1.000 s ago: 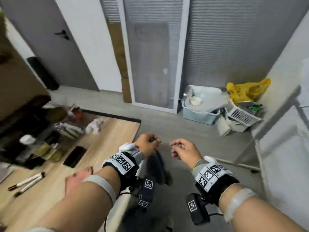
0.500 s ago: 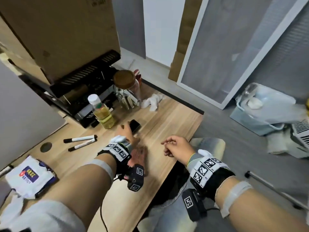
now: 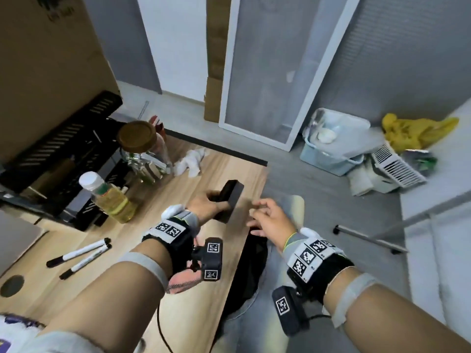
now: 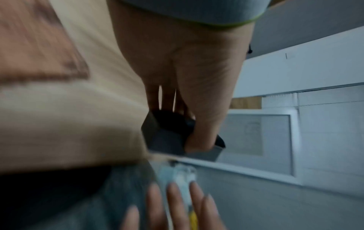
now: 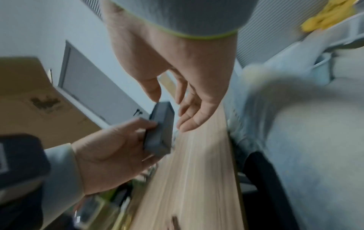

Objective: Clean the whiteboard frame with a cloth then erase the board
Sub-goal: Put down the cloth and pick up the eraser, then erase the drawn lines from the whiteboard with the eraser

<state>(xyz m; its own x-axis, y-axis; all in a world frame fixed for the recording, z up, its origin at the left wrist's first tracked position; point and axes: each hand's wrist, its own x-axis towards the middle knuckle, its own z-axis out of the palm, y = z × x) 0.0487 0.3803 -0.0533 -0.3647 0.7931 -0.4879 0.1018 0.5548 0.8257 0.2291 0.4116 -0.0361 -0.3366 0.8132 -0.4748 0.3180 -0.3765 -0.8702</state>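
Observation:
My left hand [image 3: 212, 203] grips a black block-shaped eraser [image 3: 229, 198] just above the wooden desk [image 3: 193, 296], near its right edge. In the left wrist view the thumb and fingers wrap round the eraser [image 4: 167, 140]; the right wrist view shows the same eraser [image 5: 160, 132] held on edge. My right hand [image 3: 267, 220] hovers beside it with loose, spread fingers [image 5: 189, 118] and holds nothing. A framed whiteboard [image 3: 275, 72] leans on the far wall. A crumpled white cloth [image 3: 191, 161] lies on the desk beyond the eraser.
Two black-capped markers [image 3: 81, 257] lie at the desk's left. A yellow-liquid bottle [image 3: 112, 200], a lidded glass jar [image 3: 142, 151] and a black rack [image 3: 58, 149] stand behind. A pale blue bin [image 3: 334, 146] and a white basket [image 3: 397, 169] sit on the floor at the right.
The view swung from the floor to the desk. My left hand reached forward and picked up the black eraser; my right hand uncurled and moved up beside it.

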